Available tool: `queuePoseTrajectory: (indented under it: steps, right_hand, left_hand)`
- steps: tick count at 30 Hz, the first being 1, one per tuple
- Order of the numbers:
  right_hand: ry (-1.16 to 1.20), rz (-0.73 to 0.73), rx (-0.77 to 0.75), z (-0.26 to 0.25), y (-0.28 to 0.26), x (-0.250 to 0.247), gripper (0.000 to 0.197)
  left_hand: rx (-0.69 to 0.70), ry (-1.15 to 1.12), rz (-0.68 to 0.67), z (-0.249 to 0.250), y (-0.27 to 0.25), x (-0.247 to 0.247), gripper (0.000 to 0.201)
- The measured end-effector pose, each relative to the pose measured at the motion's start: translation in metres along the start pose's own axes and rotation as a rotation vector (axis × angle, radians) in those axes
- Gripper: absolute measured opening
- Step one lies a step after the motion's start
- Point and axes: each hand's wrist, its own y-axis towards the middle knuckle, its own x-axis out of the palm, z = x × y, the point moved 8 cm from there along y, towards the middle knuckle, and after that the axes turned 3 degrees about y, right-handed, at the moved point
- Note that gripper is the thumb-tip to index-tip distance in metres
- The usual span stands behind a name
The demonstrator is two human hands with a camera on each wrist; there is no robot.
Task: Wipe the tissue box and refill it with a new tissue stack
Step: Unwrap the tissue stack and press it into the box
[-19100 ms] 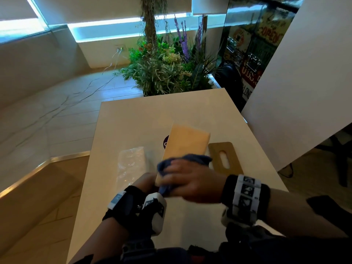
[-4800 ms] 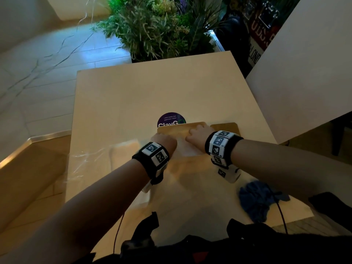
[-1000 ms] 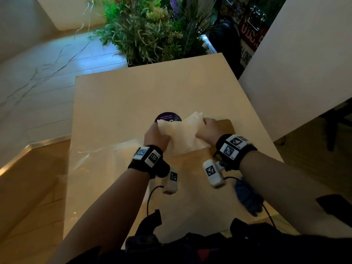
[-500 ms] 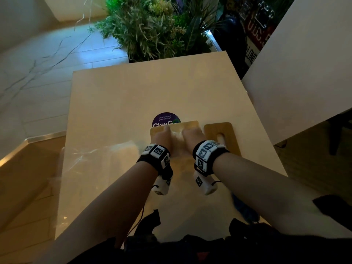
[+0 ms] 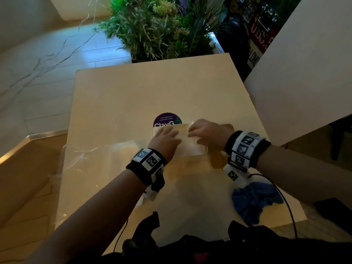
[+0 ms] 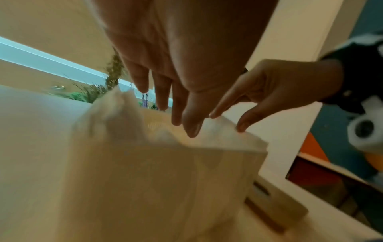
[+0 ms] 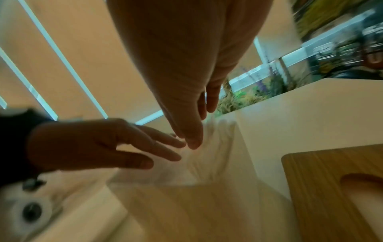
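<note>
The wooden tissue box (image 5: 190, 159) stands open-topped at the table's middle, with the white tissue stack (image 5: 183, 139) inside it, its top sheets ruffled. My left hand (image 5: 165, 138) lies flat on the left part of the stack, fingers straight. My right hand (image 5: 202, 132) presses the right part with straight fingers. In the left wrist view the fingertips (image 6: 191, 129) touch the tissue (image 6: 116, 111) at the box's (image 6: 165, 188) rim. The right wrist view shows both hands over the tissue (image 7: 207, 155). The slotted wooden lid (image 7: 331, 188) lies flat to the box's right.
A crumpled blue cloth (image 5: 255, 201) lies near the table's front right edge. Clear plastic wrapping (image 5: 91, 168) sprawls over the left side. A round purple sticker (image 5: 167, 119) sits just beyond the box. Plants (image 5: 158, 29) stand past the far edge; a white panel (image 5: 304, 73) is at the right.
A second ago both hands held the tissue stack above the box. They pushed it down in, and now lie flatter and slightly apart on its top.
</note>
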Motion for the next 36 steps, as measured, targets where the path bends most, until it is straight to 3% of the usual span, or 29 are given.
queuePoseTrajectory:
  steps: [2,5,8,10,12,21,27,32,36]
  right_hand:
    - [-0.192,-0.125,0.0,-0.001,0.008,0.02,0.026]
    - [-0.418,-0.186,0.079,0.004,0.016,0.022,0.015]
    - [-0.416,-0.161,0.087,0.001,0.022,0.01,0.034]
    - [-0.427,-0.241,0.081,0.002,0.021,0.014,0.037]
    - [-0.445,-0.334,0.094,0.007,0.017,0.023,0.032]
    - [-0.448,-0.438,0.14,0.008,0.022,0.046,0.02]
    - [-0.626,-0.534,0.166,0.005,0.024,0.038,0.044]
    - [-0.727,-0.593,0.28,0.004,0.021,0.041,0.038]
    - [-0.765,-0.665,0.273,-0.002,0.022,0.051,0.033]
  left_hand:
    - [0.022,0.075,-0.181,0.002,0.002,0.023,0.043]
    - [0.005,0.114,-0.276,-0.005,0.002,0.036,0.043]
    - [-0.007,0.118,-0.309,-0.007,0.006,0.039,0.043]
    - [-0.019,0.088,-0.328,-0.008,0.007,0.039,0.043]
    - [-0.021,0.061,-0.345,-0.01,0.008,0.038,0.044]
    - [0.003,0.073,-0.369,-0.008,0.009,0.035,0.048]
    - [0.019,0.148,-0.306,-0.008,0.007,0.03,0.048]
    - [-0.15,0.173,-0.288,-0.015,0.006,0.039,0.048]
    - [-0.15,0.169,-0.317,-0.018,0.01,0.044,0.052]
